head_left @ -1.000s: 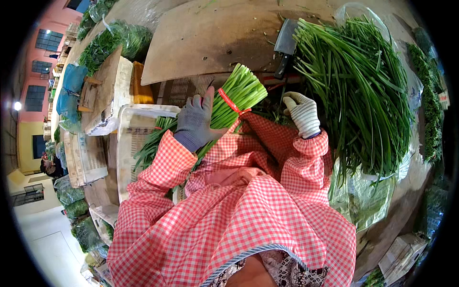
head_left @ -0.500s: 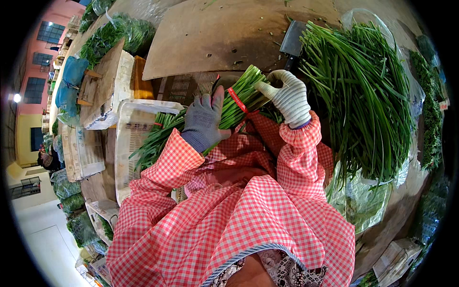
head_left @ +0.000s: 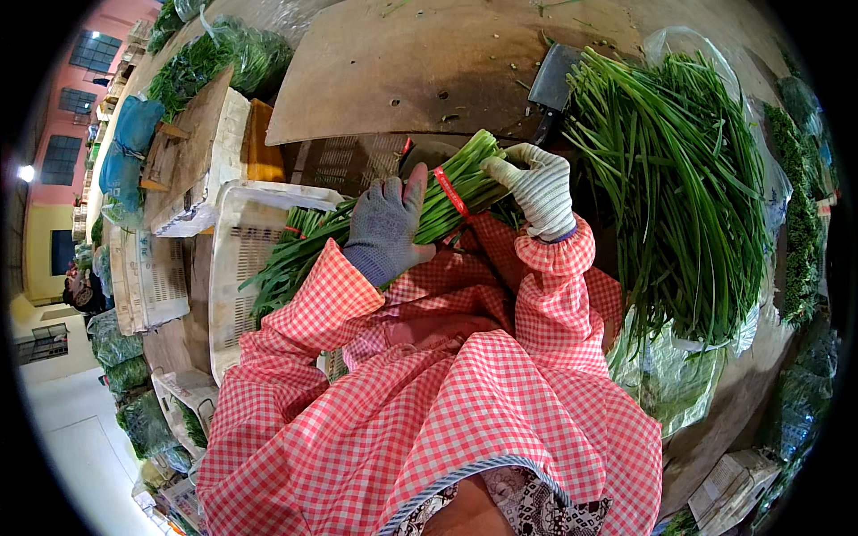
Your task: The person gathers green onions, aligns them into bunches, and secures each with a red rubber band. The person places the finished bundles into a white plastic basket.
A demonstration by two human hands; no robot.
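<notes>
A bundle of garlic chives (head_left: pixel 435 213) lies slantwise before me, its pale cut ends up to the right and its leaves down to the left. A red band (head_left: pixel 451 191) circles it near the cut ends. My left hand (head_left: pixel 384 223), in a grey glove, is closed over the middle of the bundle, thumb on the near side. At the cut ends, my right hand (head_left: pixel 541 186) in a white ribbed glove pinches some stalks between bent fingers and thumb. Beyond it, a cleaver (head_left: pixel 555 79) lies on the board. A big heap of loose chives (head_left: pixel 684 196) rests to the right.
A white plastic crate (head_left: pixel 221 277) stands at left, with red-tied chives showing at its rim. Behind it are a wooden board on a foam box (head_left: pixel 198 161) and bagged greens (head_left: pixel 255 58). A broad wooden board (head_left: pixel 375 71) lies ahead. Clear plastic sheeting (head_left: pixel 675 380) sits under the heap.
The view has shifted slightly. My right hand sits a little lower at the cut ends, its fingers still pinched. My left hand keeps its hold on the bundle.
</notes>
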